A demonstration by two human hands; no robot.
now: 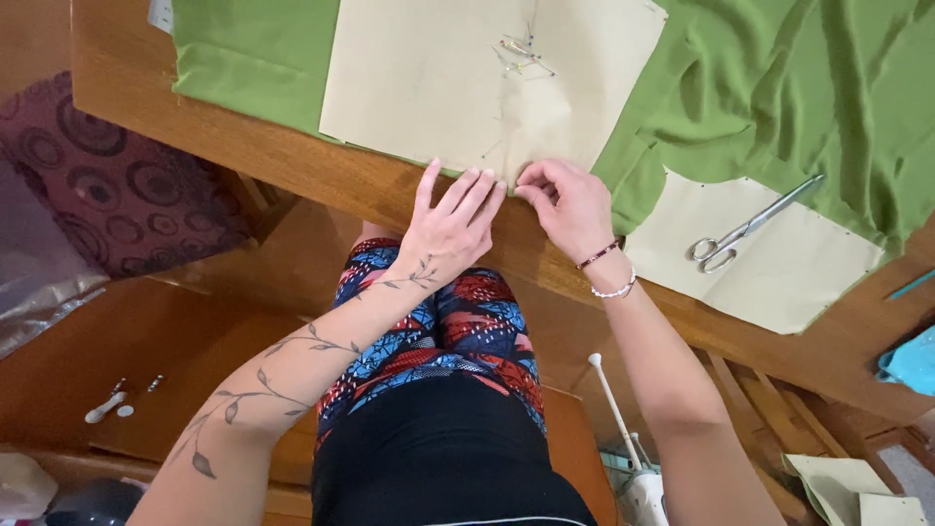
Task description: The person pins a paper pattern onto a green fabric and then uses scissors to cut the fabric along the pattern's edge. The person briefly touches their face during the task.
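Note:
A beige paper pattern piece [458, 78] lies on green fabric [779, 88] spread over a wooden table [243, 146]. My left hand [450, 226] rests flat with fingers spread on the near edge of the paper. My right hand [565, 205] sits beside it, its fingertips pinched at the same paper edge; what they pinch is too small to see. Several pins [521, 54] lie on the paper further back.
Scissors [745, 229] lie on a second beige pattern piece [779, 273] to the right. A teal object [911, 360] sits at the right table edge. A dark red patterned cushion [117, 175] is at the left, below the table.

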